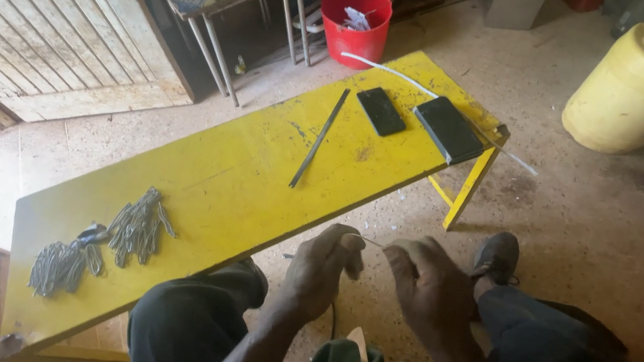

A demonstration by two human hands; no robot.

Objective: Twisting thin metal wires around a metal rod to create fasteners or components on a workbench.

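Wire pieces (106, 240): two heaps of bent grey wire lie on the yellow bench (235, 184), far to the left of the grip and well apart from both hands.
Flat rod (319, 138): a dark thin bar lies on the bench, above and beyond the grip, untouched.
Left hand (322, 271): closed around one end of a thin wire (371, 241), fingers curled tight, just past the bench edge above the knee.
Thin wire: it runs short and straight between the two hands, in the air, not resting on the bench.
Right hand (428, 284): the fingertips are pinched on the other end of the wire; how firmly, I cannot tell, because the back of the hand hides the fingers.
Phones: a black phone (380, 111) and a dark flat case (448, 129) lie at the far bench end, beyond the grip.
Risk: the wire is thin and held only at the ends, so I think it may slip or spring out and prick a finger if one hand pulls harder.
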